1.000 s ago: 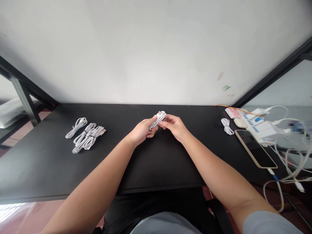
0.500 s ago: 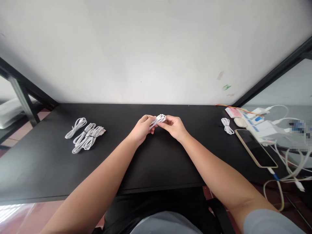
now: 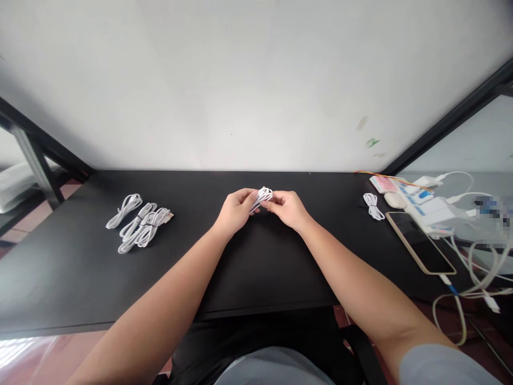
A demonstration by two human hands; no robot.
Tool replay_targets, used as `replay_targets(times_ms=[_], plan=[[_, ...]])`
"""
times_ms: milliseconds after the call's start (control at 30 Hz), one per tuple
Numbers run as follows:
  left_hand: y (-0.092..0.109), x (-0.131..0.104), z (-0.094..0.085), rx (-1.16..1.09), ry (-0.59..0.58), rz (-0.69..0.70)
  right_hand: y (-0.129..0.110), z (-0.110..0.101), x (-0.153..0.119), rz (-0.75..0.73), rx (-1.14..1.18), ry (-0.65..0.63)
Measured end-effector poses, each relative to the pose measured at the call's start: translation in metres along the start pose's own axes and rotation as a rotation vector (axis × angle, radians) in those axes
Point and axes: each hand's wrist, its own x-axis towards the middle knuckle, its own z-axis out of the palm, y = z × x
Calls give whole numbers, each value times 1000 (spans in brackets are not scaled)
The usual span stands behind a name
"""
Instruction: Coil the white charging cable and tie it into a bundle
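A coiled white cable [image 3: 263, 195] is held up between both hands, above the middle of the black table [image 3: 256, 267]. My left hand [image 3: 239, 211] is closed round the coil's left side, thumb on top. From the right, my right hand [image 3: 286, 207] pinches the coil between thumb and fingers. Parts of the coil are hidden behind the fingers. Off to the left lie several bundled white cables [image 3: 146, 227], some with dark ties, and one more coil [image 3: 124, 210] lies beside them. Another white cable coil [image 3: 373, 206] rests on the right side of the table.
At the right edge are a phone [image 3: 420, 243] with a cable plugged in, a power strip [image 3: 417, 200] with white chargers [image 3: 444, 214], a small white case [image 3: 395, 200] and a pink-and-white box [image 3: 383, 184]. Loose cables hang there. A white wall [image 3: 256, 96] stands behind the table.
My left hand has shifted slightly right and its fingers have slid further over the coil, which has turned a little more upright. My right hand keeps its pinch nearly in place.
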Motion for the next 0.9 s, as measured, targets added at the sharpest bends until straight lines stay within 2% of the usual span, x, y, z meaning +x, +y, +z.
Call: replay_targets(times_ms=[133, 200, 467, 900], plan=[[0, 0, 0, 197, -40, 6, 0, -2, 0, 14, -72, -17], [1, 0, 0, 226, -38, -5, 0, -1, -1, 27, -75, -27], [1, 1, 4, 34, 2, -80, -3, 2, -1, 129, 22, -35], [-2, 2, 6, 14, 64, -30, -5, 9, -2, 246, 337, -9]])
